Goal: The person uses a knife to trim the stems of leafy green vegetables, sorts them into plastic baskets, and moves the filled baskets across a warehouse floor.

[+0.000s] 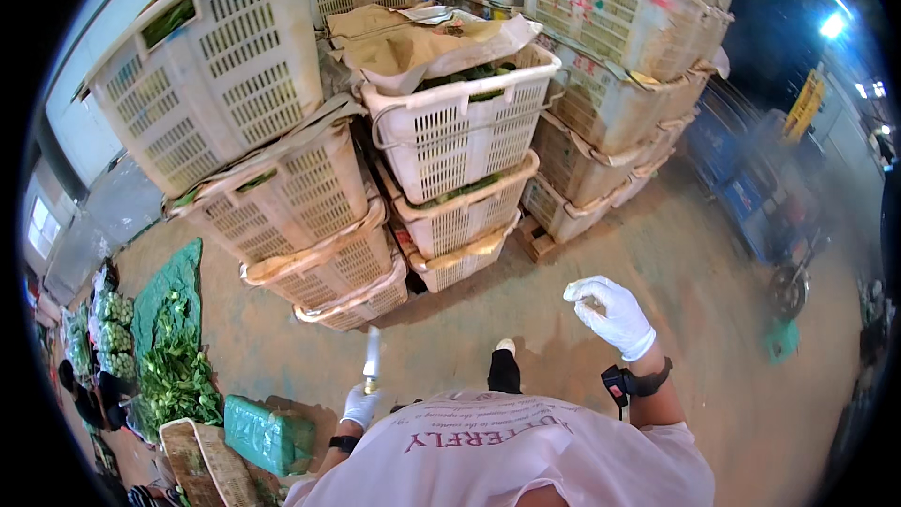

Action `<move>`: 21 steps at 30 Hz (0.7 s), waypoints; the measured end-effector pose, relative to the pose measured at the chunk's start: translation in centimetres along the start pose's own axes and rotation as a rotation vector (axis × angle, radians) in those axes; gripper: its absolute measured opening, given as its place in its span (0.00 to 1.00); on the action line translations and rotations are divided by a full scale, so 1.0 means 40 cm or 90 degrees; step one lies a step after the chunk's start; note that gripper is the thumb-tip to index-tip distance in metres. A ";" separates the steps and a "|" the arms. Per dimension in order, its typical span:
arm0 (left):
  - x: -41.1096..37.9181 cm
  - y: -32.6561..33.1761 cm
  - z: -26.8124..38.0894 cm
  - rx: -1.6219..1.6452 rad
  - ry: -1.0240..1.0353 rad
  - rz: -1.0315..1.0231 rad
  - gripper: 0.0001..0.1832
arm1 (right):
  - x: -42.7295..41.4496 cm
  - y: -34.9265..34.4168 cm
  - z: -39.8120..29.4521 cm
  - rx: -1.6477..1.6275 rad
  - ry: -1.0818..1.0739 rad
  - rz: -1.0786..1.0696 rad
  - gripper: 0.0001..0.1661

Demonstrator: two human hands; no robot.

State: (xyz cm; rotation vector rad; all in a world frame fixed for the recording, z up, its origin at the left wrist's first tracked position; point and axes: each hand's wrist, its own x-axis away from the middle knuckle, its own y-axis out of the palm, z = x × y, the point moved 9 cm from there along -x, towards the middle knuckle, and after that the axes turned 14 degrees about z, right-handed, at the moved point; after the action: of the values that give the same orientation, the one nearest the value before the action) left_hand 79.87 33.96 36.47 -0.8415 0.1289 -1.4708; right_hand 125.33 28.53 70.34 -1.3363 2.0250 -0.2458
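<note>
My left hand (pixel 360 405), in a white glove, is low by my side, closed around the handle of a knife (pixel 372 355) whose blade points forward over the floor. My right hand (pixel 611 317), gloved too, is raised in front of me to the right, fingers loosely curled with a gap to the thumb and nothing visible in it. Ahead stands a stack of white plastic crates; the top crate (pixel 468 130) has a wire handle and holds leafy greens partly covered by brown paper (pixel 436 46). Another crate stack (pixel 225 70) stands to its left.
More stacked crates (pixel 605 7) rise at the right, with a wooden pallet (pixel 538 243) at their base. Leafy greens (pixel 176 380) lie by a green sheet (pixel 169 289) at left, near a green wrapped bundle (pixel 264 436) and an open crate (pixel 222 461). A blue cart (pixel 739 204) is at right.
</note>
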 end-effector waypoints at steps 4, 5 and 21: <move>-0.055 -0.017 0.272 0.328 -0.040 0.135 0.07 | -0.297 -0.031 0.156 0.062 -0.155 0.029 0.11; -0.070 -0.012 0.343 0.392 -0.079 0.176 0.06 | -0.379 -0.035 0.184 0.052 -0.170 0.018 0.11; -0.189 0.074 0.972 0.550 0.093 0.206 0.13 | -1.323 -0.069 0.223 0.067 -0.440 0.009 0.26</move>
State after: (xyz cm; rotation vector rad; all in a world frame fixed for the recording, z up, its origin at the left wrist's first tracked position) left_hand 102.90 56.62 59.58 -0.0056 -0.2431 -1.1143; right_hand 145.38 75.03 88.33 -1.1352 1.4160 0.1094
